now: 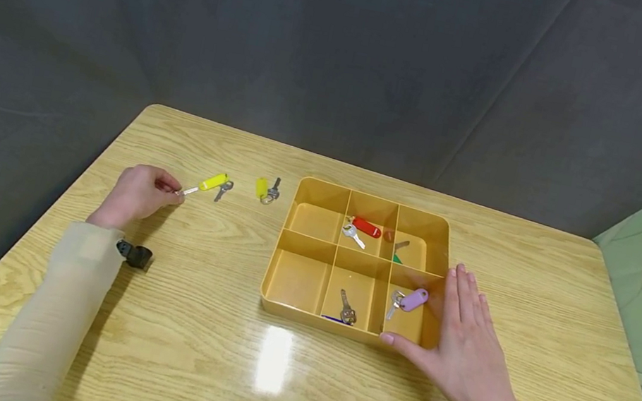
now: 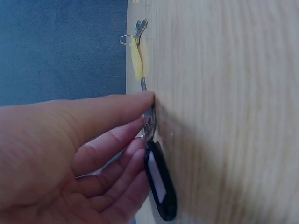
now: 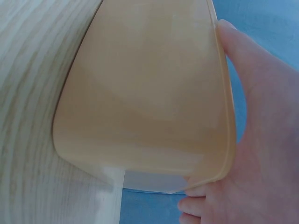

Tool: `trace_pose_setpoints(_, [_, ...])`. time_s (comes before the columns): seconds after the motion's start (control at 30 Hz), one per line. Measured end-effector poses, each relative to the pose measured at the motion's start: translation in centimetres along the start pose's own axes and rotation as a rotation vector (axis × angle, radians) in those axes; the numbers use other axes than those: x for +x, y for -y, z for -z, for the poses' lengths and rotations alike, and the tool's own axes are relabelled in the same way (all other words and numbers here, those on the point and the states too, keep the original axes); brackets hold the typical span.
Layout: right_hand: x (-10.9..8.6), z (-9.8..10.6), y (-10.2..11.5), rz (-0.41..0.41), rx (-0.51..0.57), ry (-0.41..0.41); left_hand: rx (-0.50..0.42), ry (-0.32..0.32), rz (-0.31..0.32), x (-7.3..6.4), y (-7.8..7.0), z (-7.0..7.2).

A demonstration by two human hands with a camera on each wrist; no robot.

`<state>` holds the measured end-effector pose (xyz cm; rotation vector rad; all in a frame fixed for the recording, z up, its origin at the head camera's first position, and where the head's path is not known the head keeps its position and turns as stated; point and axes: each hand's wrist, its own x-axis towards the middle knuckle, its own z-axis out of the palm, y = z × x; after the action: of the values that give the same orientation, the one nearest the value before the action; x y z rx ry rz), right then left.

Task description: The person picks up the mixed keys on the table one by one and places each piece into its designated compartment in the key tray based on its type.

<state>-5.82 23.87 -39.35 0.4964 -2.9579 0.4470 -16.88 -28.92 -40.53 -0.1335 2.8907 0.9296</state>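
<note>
My left hand (image 1: 143, 193) pinches a key (image 2: 150, 123) between thumb and fingertips, low over the tabletop. From the key hangs a black tag (image 2: 160, 182) with a white label; in the head view the hand hides that tag. Just beyond the fingertips lies a yellow tag (image 1: 213, 182) with a key (image 1: 224, 191). My right hand (image 1: 472, 345) rests against the right front corner of an orange divided box (image 1: 291, 311), its fingers straight along the side and the thumb at the front rim.
Between the left hand and the box lies another yellow tag (image 1: 262, 187) with its key. Inside the box are a red tag (image 1: 366, 227), a purple tag (image 1: 414, 299), a green one (image 1: 397, 259) and a blue one (image 1: 336, 319), each with a key. A dark curtain (image 1: 322, 50) stands behind the table.
</note>
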Motion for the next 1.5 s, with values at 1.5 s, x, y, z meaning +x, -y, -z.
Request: trace_pose_setpoints(1.5, [0.04,-0.03,-0.09,0.001,-0.001,0.001,-0.009,0.031,-0.024,-0.76,-0.50,0.47])
